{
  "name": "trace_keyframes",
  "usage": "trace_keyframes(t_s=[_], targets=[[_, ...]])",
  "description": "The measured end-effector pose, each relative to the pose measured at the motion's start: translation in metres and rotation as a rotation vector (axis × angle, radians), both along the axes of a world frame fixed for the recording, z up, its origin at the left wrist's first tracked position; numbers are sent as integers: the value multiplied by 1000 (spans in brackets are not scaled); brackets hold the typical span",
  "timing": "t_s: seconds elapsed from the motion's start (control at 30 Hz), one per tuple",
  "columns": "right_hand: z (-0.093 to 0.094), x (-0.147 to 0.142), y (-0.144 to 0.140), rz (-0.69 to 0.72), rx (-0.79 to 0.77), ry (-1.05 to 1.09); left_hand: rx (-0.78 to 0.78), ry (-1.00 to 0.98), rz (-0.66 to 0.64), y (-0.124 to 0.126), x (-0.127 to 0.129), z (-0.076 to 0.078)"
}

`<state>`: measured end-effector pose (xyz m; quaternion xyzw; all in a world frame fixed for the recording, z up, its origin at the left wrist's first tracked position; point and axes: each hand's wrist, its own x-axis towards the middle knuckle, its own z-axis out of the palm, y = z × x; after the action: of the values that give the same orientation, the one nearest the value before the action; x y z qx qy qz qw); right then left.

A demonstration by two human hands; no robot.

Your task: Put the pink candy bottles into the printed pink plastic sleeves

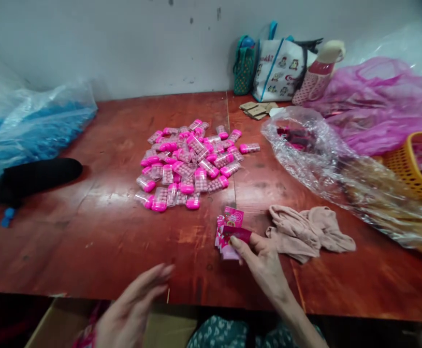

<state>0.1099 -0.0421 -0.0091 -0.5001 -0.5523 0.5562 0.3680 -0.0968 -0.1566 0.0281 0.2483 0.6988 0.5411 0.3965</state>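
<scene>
Pink printed labels (pixel 234 216) at the right hand (pixel 263 261), with pink-capped bottles (pixel 199 180) beyond

The labels lie in a small fanned stack on the red-brown tabletop (pixel 98 237), near the front edge and just ahead of the right hand. The stack's long axis runs roughly away from the person; one darker magenta label (pixel 240 234), pinched between the right thumb and fingers, lies crosswise over it. Whether this piece touches the stack cannot be told. The right hand is clearly the nearer; the left hand (pixel 133 302), blurred, is well apart at the table's edge, fingers extended, with nothing visible in its grasp. The clear bottles, filled with small pink balls, form a loose heap ahead and to the left of the right hand, their long axes pointing in mixed directions. A beige cloth (pixel 301 232) lies just to the right of the labels.

Print on the labels is too small to read. Red lettering and cartoon figures mark the white bag (pixel 278 72) by the wall, but no brand is legible.
</scene>
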Motion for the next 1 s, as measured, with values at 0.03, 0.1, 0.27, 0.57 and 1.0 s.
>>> trace_keyframes(t_s=[0.03, 0.1, 0.27, 0.57, 1.0], targets=[[5, -1, -2, 36, -4, 7, 26, -87, -143, 20, 18, 0], [14, -3, -6, 92, 7, 8, 58, -208, -291, 57, 54, 0], [22, 3, -4, 98, 51, -1, 81, -305, -286, 91, 104, -2], [20, -7, -7, 57, 173, -34, 106, -591, -4, 96, 101, -8], [27, -15, -11, 59, 217, -9, 78, -693, 67, 102, 90, -3]])
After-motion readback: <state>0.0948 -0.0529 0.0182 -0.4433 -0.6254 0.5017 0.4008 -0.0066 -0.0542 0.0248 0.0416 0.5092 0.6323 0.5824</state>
